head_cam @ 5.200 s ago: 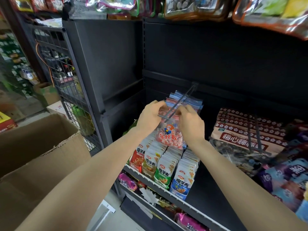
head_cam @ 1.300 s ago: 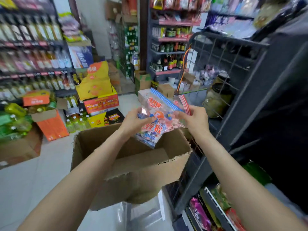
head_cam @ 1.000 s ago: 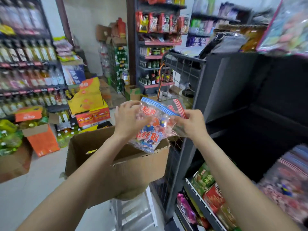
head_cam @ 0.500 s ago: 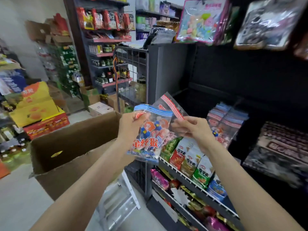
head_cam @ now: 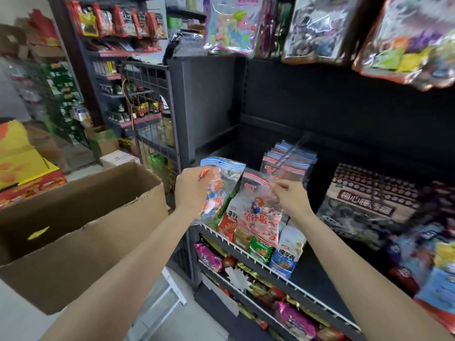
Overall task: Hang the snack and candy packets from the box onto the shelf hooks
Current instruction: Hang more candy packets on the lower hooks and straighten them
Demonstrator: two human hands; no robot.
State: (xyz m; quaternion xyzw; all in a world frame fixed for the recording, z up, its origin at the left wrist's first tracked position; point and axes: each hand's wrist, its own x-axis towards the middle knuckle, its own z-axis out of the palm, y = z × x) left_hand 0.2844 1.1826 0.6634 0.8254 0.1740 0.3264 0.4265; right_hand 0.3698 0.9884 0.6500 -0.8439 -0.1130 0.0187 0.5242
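Two candy packets are held up in front of the dark shelf unit [head_cam: 344,99], one in each hand. Left hand [head_cam: 190,190]: fingers curled round the upper left edge of the blue-topped packet [head_cam: 222,178], which hangs below and to the right of the grip, its blue-striped header rising just above the knuckles. Right hand [head_cam: 291,196]: thumb and fingertips pinch the upper right part of the red-topped packet [head_cam: 258,212]; the body of this packet lies left of and below the pinch, its red-striped header slanting up toward the fingers. The two packets hang side by side, the blue-topped one partly behind the red-topped one's left edge. Just beyond the right hand, a shelf hook [head_cam: 290,153] projects from the back panel, carrying a stack of like packets [head_cam: 293,163] with blue and red headers; the red-topped packet's header lies close below the hook's tip, and whether it touches cannot be told. Beneath both hands, small snack bags [head_cam: 261,247] stand in a row on a wire-edged shelf. The open cardboard box [head_cam: 81,232] stands at the left, under the left forearm. Large assorted bags [head_cam: 320,25] hang from the row above
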